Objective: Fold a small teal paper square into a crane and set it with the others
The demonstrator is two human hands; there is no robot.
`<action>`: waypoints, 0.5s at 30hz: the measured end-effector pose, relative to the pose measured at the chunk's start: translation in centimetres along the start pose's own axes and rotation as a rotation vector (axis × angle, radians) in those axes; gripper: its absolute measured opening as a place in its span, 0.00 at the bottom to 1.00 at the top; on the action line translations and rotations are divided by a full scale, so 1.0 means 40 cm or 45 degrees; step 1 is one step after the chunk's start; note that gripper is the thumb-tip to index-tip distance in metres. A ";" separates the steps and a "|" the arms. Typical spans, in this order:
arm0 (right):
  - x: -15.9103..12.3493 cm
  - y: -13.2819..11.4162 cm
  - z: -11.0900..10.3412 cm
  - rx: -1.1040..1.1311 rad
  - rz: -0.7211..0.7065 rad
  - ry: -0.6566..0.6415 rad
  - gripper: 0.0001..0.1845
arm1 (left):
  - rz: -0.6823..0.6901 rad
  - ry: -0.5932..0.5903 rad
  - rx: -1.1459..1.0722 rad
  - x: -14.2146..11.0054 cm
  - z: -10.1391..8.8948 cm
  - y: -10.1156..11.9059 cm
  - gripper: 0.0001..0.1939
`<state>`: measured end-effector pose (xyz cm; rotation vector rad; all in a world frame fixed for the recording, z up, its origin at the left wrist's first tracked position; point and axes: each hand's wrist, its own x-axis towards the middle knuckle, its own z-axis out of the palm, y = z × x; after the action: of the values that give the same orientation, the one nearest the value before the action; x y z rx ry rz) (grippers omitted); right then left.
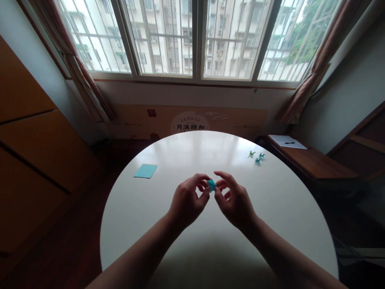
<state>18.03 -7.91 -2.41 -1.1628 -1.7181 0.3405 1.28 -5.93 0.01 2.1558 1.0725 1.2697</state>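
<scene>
Observed one small, folded teal-blue paper piece (pixel 211 185) held over a round, glossy white table (pixel 135 237), between left hand (pixel 188 198) and right hand (pixel 237 200). Found left hand narrowed, pinching the piece at its left side with thumb and forefinger. Found right hand likewise narrowed, holding the right side by thumb and curled fingers, with forefinger lifted just clear. Cannot confirm contact behind the piece. Judged grip from both sides as suited to keeping small creases from springing apart.

Noted one pale-blue, square stack of paper (pixel 146 171) lying flat at table's left, apparently placed for access while well clear of both forearms. Cannot count sheets. Noted small folded paper figures grouped at far right, probably set there to avoid crushing or brushing.

Counted one green paper figure (pixel 251 154) and two blue paper figures (pixel 258 161), three in all, near one another. Counted one folded piece in hand and one stack. Beyond the table, counted one white paper sheet (pixel 278 140) bearing one slim dark pen (pixel 289 143), on one brown wooden side table (pixel 325 164).
</scene>
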 end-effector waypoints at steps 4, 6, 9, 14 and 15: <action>0.001 0.003 0.000 0.006 0.047 0.021 0.23 | 0.042 0.018 0.023 0.000 -0.002 -0.001 0.09; 0.003 0.002 0.002 0.081 0.114 0.041 0.22 | 0.045 0.031 0.009 -0.001 -0.004 -0.002 0.10; 0.008 0.003 0.003 0.303 0.269 0.069 0.20 | 0.098 0.047 0.028 -0.006 -0.006 0.000 0.09; 0.014 0.004 0.001 0.737 0.503 0.045 0.24 | 0.159 0.064 0.158 -0.012 -0.004 0.000 0.11; 0.014 0.003 0.002 0.786 0.521 0.046 0.25 | 0.148 0.058 0.160 -0.011 -0.003 0.000 0.11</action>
<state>18.01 -7.39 -2.21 -1.0281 -1.1954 1.0142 1.03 -6.28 -0.18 2.3235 1.0858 1.3413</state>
